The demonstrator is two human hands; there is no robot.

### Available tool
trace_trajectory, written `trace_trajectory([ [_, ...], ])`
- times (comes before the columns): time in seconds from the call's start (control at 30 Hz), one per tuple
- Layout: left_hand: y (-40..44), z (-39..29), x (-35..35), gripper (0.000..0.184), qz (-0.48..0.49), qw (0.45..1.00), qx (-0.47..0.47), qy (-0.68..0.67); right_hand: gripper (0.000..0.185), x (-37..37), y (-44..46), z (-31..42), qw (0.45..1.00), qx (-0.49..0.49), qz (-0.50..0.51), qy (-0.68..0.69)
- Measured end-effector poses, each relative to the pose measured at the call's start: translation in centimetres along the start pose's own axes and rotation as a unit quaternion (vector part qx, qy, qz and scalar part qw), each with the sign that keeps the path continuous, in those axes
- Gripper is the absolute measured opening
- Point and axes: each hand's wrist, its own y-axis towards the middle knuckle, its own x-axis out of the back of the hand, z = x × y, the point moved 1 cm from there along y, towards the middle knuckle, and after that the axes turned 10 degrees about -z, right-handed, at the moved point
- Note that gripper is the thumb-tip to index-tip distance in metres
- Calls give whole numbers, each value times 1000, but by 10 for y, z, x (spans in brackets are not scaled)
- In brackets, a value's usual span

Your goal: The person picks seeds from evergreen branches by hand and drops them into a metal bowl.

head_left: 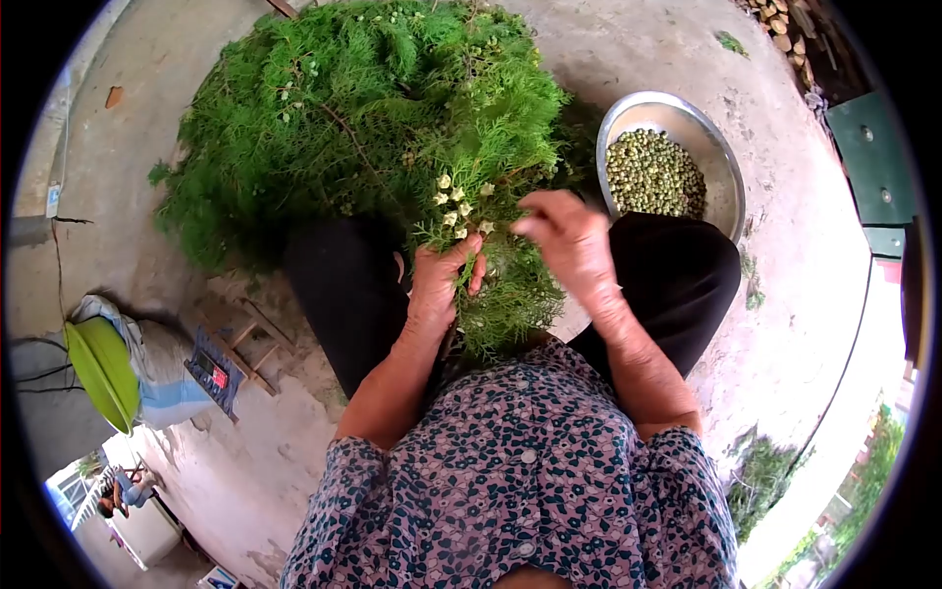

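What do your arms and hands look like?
The left grip and right grip are bare hands, no gloves. The forearms are bare too. The sleeves stop around the elbows, dusty pink with lots of little dark blue-green leaf shapes.

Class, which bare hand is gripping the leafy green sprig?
The left hand: its fingers close around the green sprig below pale cones, while the right hand hovers apart.

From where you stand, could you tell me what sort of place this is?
Probably a household yard or porch: bare concrete floor, stacked firewood at the edge, and cut greenery heaped beside a metal basin.
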Motion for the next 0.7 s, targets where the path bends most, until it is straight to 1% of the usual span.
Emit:
trace_trajectory([
  [0.07,-1,1,0,19,6,1000,-1,22,31,-17,-8,10,992,-96,80,-18],
  [0.13,-2,2,0,19,1,1000,-4,23,33,-34,-16,1,998,-18,36,-47],
  [0.17,-3,3,0,19,-3,1000,-8,23,26,-37,-18,0,997,-40,38,-46],
  [0.2,-3,3,0,18,-7,1000,-11,24,26,-39,-19,-3,997,-39,39,-46],
  [0.23,-3,2,1,18,1,999,11,35,22,-40,-19,-6,998,-60,31,-10],
  [0.27,-3,3,3,18,0,999,10,33,18,-41,-19,-8,996,-82,24,26],
  [0.3,-3,5,3,19,0,999,32,18,10,-38,-17,-9,989,-127,37,65],
  [0.33,-3,7,4,20,1,999,55,3,15,-37,-17,-16,953,-253,90,139],
  [0.37,-6,3,0,21,-4,999,49,2,20,-29,-16,-15,897,-354,88,252],
  [0.4,-4,5,2,21,-4,999,49,2,26,-24,-15,-11,817,-445,84,358],
  [0.43,-1,9,6,20,6,998,57,-7,31,-26,-14,-12,802,-461,36,377],
  [0.47,0,8,6,20,16,998,65,-15,29,-21,-13,-15,788,-461,51,404],
  [0.53,-4,5,2,19,4,998,55,-9,21,-17,-12,-11,785,-458,40,414],
  [0.57,-4,3,1,18,-12,999,48,-3,21,-14,-8,-3,786,-458,39,414],
  [0.63,-4,2,0,17,-28,999,41,3,15,-9,-2,14,760,-477,22,441],
  [0.67,-3,2,1,17,-23,999,44,1,15,-9,-3,13,760,-477,21,441],
  [0.7,-3,2,1,16,-17,999,47,-1,14,-10,-6,10,765,-450,27,460],
])
